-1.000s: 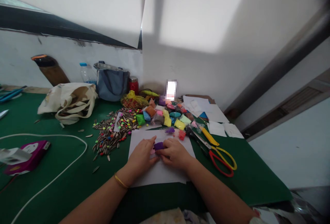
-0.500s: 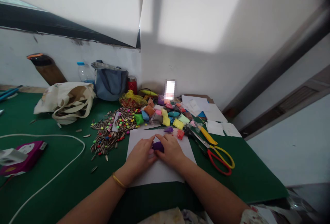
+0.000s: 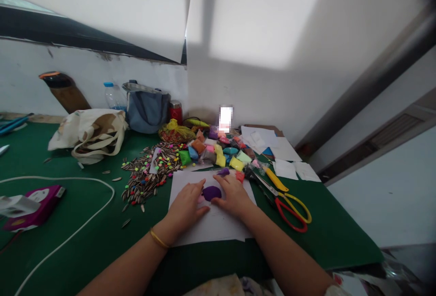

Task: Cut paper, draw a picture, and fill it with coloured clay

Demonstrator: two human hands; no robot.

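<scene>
A flattened oval of purple modelling clay (image 3: 211, 193) lies on a white sheet of paper (image 3: 218, 230). To its left rests my left hand (image 3: 187, 205), fingers stretched and thumb apart; a bit of pink clay (image 3: 201, 199) shows beside it. My right hand (image 3: 233, 194) lies at the clay's right edge, thumb touching or very near it, fingers spread. Just beyond the right fingertips sits a smaller purple piece (image 3: 223, 172), with a coral-red packet (image 3: 240, 176) next to that hand.
Several coloured clay packets (image 3: 221, 159) lie behind the paper. Sunflower seeds (image 3: 146, 180) mixed with coloured beads spread to the left. Scissors (image 3: 289, 207) and a yellow-handled knife (image 3: 275, 179) are at the right. A white cable (image 3: 85, 218) curves across the left side.
My hands have parted, the right one shifting right and off the purple clay. More of the purple oval now shows between them.
</scene>
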